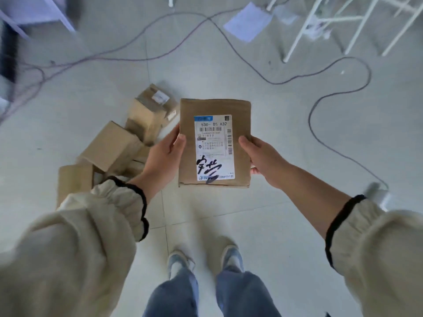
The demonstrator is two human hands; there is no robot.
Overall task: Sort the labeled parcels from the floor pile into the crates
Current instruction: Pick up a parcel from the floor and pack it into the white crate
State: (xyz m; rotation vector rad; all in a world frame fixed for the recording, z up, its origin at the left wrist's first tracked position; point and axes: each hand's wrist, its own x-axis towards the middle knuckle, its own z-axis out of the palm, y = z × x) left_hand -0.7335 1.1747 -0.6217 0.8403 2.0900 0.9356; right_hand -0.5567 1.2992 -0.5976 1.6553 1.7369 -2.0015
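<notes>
1. Now, on the left side, a pile of brown boxes (114, 147) is lying on the pale floor (274, 213). Several boxes are leaning on each other there, so a lot of sorting is waiting to be done.
2. Just right of the pile, the person's left hand (163, 156) is gripping the left edge of one parcel (240, 106). The thumb is pressing on top and the other fingers are going under it.
3. In the middle, that parcel is being held flat in the air, above the floor and out in front of the person's shoes (231, 255). Its white label (214, 147) is facing up. The label is showing "530- D5 A32", some bar codes and big black handwriting.
4. On the parcel's right edge, the right hand (263, 159) is gripping the same way, with the thumb on top just beside the label and the fingers tucking under.
5. Farther right, a dark cable (320, 106) is looping across the floor.
6. No crates are showing anywhere. The person is probably reading the label to pick a crate. This parcel is not sitting in a crate yet, and the pile is waiting its turn. How many parcels are already sorted cannot be told.
</notes>
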